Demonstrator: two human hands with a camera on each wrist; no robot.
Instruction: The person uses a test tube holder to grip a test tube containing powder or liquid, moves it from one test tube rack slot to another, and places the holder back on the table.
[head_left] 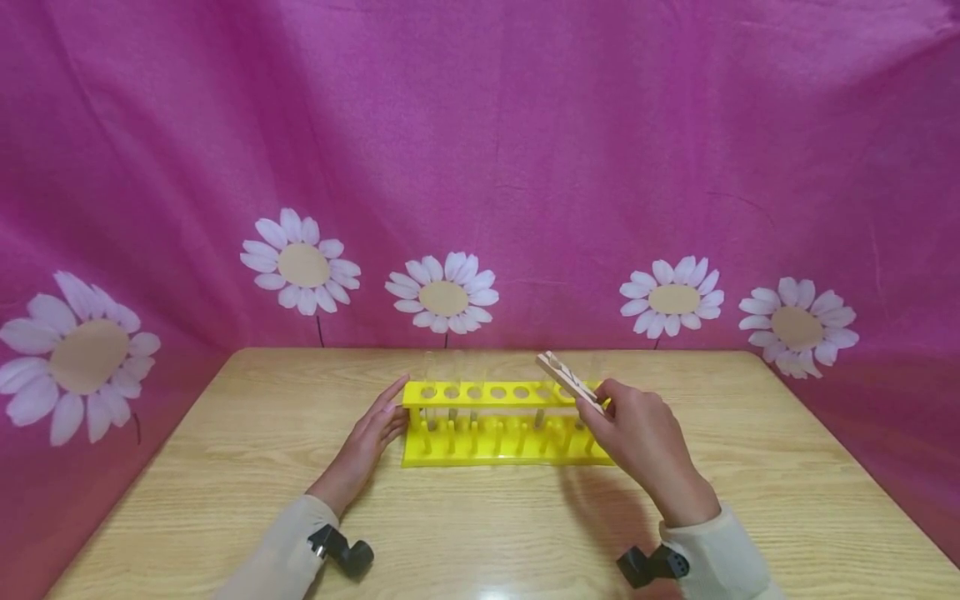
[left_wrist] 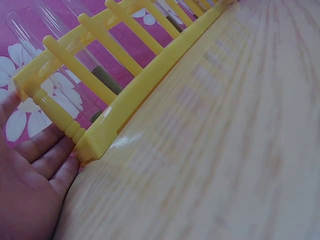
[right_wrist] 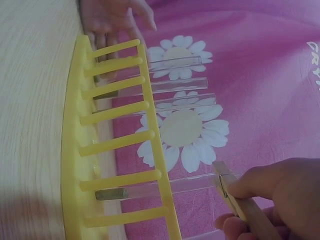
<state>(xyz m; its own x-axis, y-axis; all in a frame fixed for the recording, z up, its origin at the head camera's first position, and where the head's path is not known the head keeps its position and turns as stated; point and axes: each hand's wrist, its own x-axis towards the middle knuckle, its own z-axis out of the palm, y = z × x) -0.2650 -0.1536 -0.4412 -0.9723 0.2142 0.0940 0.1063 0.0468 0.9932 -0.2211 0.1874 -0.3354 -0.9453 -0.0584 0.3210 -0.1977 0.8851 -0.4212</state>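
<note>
A yellow test tube rack [head_left: 510,457] stands on the table, with several clear test tubes upright in its holes. Three tubes [right_wrist: 170,85] are grouped toward its left end. Dark matter [left_wrist: 106,80] shows at the bottom of some. My left hand [head_left: 363,446] touches the rack's left end post with its fingers extended. Above the right part of the rack, my right hand [head_left: 648,442] pinches a wooden clothespin [head_left: 572,383] between thumb and fingers. The clothespin's front end is at the mouth of a test tube [right_wrist: 195,184]; whether it clamps the glass I cannot tell.
The rack stands on a wood-grain table [head_left: 480,525]. A pink cloth [head_left: 525,167] printed with white daisies hangs behind the table and at both sides. A wrist camera [head_left: 348,557] is strapped over each pale sleeve.
</note>
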